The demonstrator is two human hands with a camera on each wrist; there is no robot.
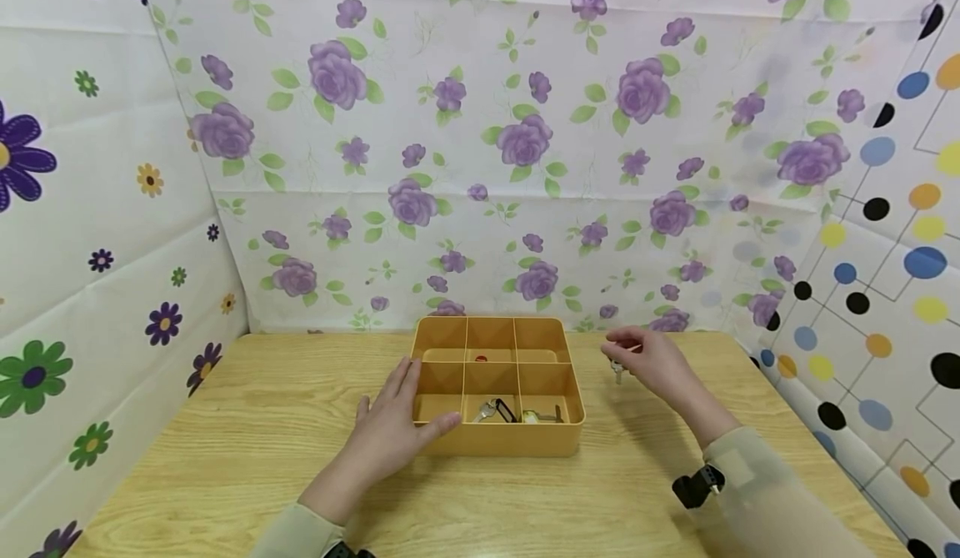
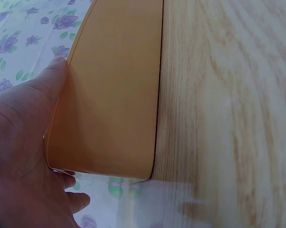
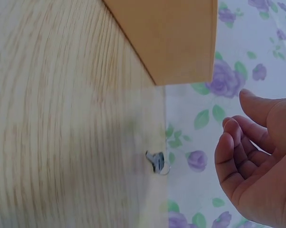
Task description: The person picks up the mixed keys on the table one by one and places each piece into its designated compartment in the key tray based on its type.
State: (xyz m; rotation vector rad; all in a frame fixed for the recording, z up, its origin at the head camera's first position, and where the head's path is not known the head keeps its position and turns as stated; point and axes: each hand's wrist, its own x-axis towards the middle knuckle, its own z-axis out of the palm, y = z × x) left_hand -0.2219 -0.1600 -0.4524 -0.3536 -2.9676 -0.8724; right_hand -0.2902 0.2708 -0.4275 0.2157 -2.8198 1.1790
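Note:
A tan box (image 1: 498, 439) with six compartments stands on the wooden table. My left hand (image 1: 386, 437) rests against its left side, fingers straight, thumb over the front rim; in the left wrist view the thumb (image 2: 55, 78) touches the rim. To the right of the box, my right hand (image 1: 648, 362) hovers over a small key on a ring (image 1: 618, 372). In the right wrist view this key (image 3: 156, 161) lies on the table, apart from the loosely curled fingers. A silver key (image 1: 486, 410) and a black-framed item (image 1: 506, 410) lie in the front middle compartment.
The front right compartment holds a dark key (image 1: 558, 414) and a small yellowish item (image 1: 531, 416). Something small and red (image 1: 481, 359) is in the back middle one. Flower-printed cloth (image 1: 480, 249) hangs behind the table (image 1: 300, 424), with patterned cloths at both sides.

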